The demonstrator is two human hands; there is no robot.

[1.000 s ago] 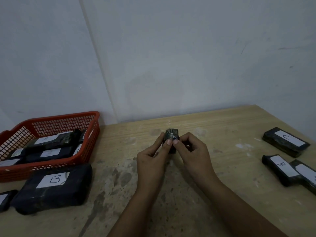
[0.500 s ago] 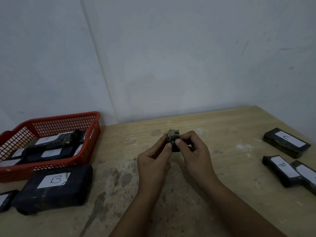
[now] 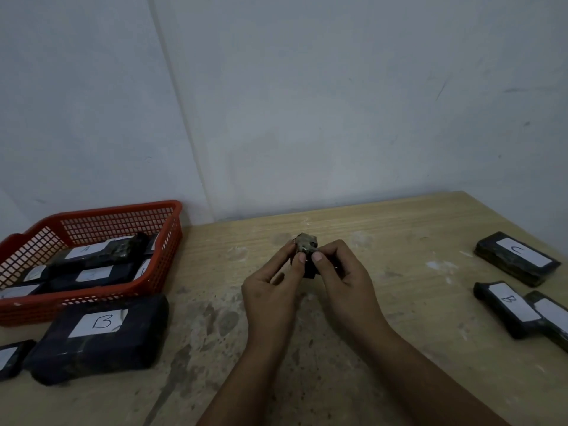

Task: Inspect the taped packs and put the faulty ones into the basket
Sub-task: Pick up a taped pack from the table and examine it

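A small black taped pack (image 3: pixel 305 245) is held end-up above the middle of the wooden table (image 3: pixel 399 348). My left hand (image 3: pixel 272 290) and my right hand (image 3: pixel 344 278) pinch it from both sides, thumbs on its near face. Its top end looks worn and greyish. The red mesh basket (image 3: pixel 172 235) stands at the far left and holds several black packs with white labels (image 3: pixel 92 273). A large pack labelled B (image 3: pixel 101 336) lies in front of the basket.
At the right edge lie a pack labelled C (image 3: pixel 518 256), a pack labelled B (image 3: pixel 508 307) and another pack (image 3: pixel 550 318) touching it. One more small pack (image 3: pixel 12 358) is at the left edge. A pale wall stands behind the table.
Both hands turned the small pack a little between the fingers; its top end now shows more of the worn grey side. The hands stayed in place.
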